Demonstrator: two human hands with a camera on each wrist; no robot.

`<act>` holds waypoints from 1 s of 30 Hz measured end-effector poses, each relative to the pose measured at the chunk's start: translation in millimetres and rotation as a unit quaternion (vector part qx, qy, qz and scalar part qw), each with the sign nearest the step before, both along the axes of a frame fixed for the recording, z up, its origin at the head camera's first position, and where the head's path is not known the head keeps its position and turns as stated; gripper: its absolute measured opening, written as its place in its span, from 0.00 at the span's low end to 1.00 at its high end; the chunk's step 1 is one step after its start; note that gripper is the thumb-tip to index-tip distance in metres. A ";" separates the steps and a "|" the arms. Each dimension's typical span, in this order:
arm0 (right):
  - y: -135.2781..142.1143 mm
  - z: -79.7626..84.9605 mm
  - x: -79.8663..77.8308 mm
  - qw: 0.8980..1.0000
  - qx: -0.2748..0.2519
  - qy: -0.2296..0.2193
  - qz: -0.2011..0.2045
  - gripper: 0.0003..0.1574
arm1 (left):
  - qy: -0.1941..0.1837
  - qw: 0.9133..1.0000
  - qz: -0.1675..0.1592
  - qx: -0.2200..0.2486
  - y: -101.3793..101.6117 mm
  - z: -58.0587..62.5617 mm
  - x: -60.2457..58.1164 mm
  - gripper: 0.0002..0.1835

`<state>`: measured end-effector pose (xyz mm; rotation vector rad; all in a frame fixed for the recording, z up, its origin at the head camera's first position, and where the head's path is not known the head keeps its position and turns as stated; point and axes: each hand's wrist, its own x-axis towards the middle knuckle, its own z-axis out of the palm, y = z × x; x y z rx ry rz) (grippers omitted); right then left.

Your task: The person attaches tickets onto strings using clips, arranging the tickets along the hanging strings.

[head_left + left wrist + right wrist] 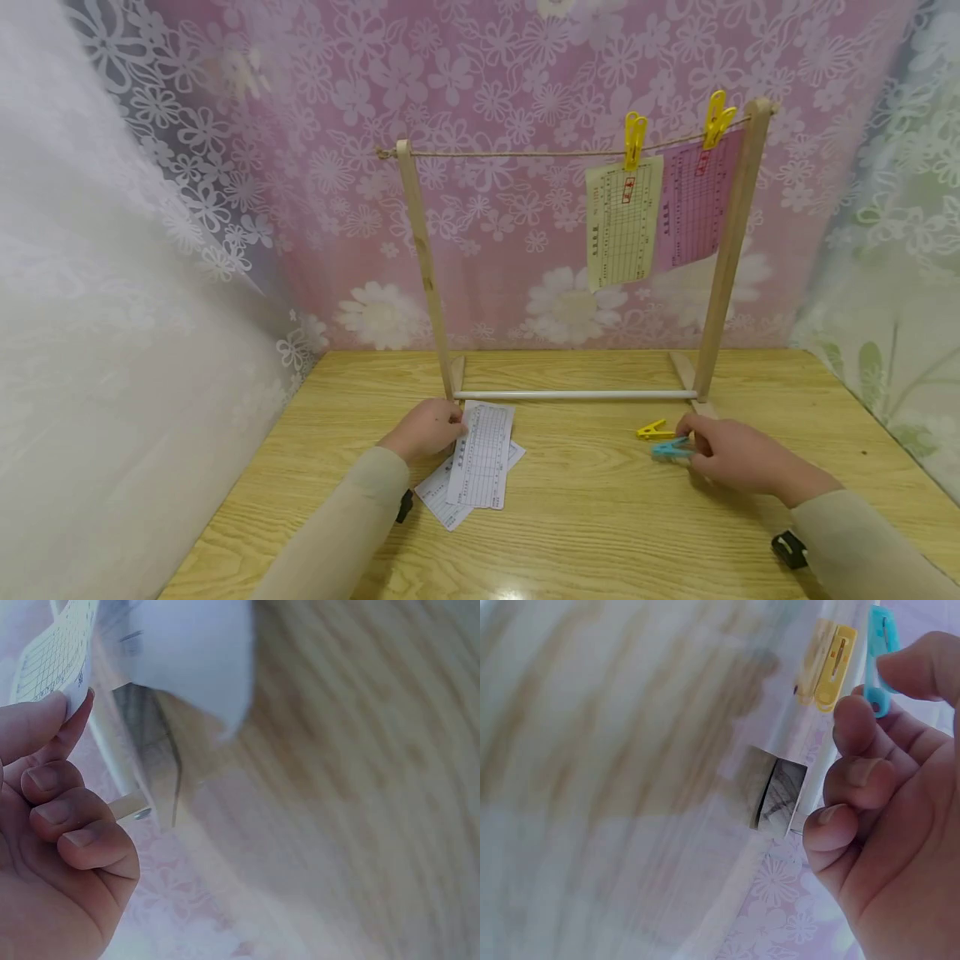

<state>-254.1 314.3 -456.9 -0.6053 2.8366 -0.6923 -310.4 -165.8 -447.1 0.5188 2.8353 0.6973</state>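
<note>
My left hand pinches the edge of a white printed slip between thumb and forefinger; the other fingers curl loosely in the left wrist view. Under that slip, another white slip lies at an angle on the table. On the right, my right hand holds a blue clothespin between thumb and fingers, as the right wrist view also shows. Just beyond it a yellow clothespin lies on the wood, apart from the fingers.
A wooden frame with a left post and right post carries a twine line. Yellow clothespins hold a yellow slip and a pink slip on it. A white rod joins the posts low down, on the wooden table.
</note>
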 end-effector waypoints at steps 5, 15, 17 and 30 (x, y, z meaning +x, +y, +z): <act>1.8 4.4 0.0 0.999 -0.044 0.012 -0.007 0.13 | -0.013 0.999 0.021 0.032 -0.7 10.7 7.0 0.11; -2.9 15.6 0.9 0.994 -0.101 0.035 -0.007 0.19 | -0.001 0.997 0.023 0.070 0.0 26.9 14.8 0.10; -5.4 19.1 1.8 0.993 -0.110 0.041 -0.008 0.20 | 0.014 0.997 0.015 0.069 0.5 29.7 15.4 0.10; -21.1 41.0 9.9 0.988 -0.122 0.099 -0.011 0.20 | 0.064 0.994 -0.007 0.092 1.3 48.5 22.4 0.13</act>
